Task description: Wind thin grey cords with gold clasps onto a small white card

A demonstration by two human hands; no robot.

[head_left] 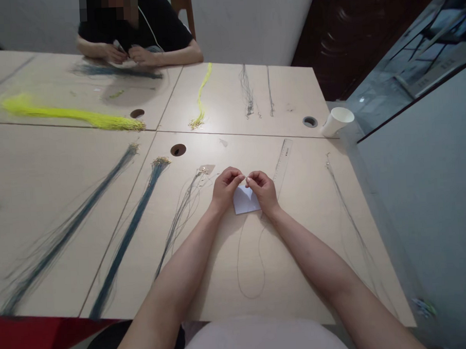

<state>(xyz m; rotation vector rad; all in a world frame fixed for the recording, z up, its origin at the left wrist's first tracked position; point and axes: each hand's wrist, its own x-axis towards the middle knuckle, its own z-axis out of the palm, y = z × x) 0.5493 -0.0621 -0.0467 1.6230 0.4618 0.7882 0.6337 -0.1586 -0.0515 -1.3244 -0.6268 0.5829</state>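
Over a small white paper card (246,199), my left hand (226,189) and my right hand (264,191) meet, fingertips almost touching. Both are closed in a pinch on a thin dark cord (252,298), whose slack lies in a long loop on the table below them. The exact bit between the fingertips is too small to make out. Left of my left hand lies a loose bundle of dark cords (178,213) with gold-coloured hooks at its top, on a small brown piece. A clear ruler (282,159) lies beyond my right hand.
Two thick blue-green cord bundles (127,235) lie at left; a few thin cords (348,216) lie at right. Yellow cords (79,115) spread farther back. A white cup (337,120) stands near a tape roll (310,121). A co-worker's hands (129,54) work across the table.
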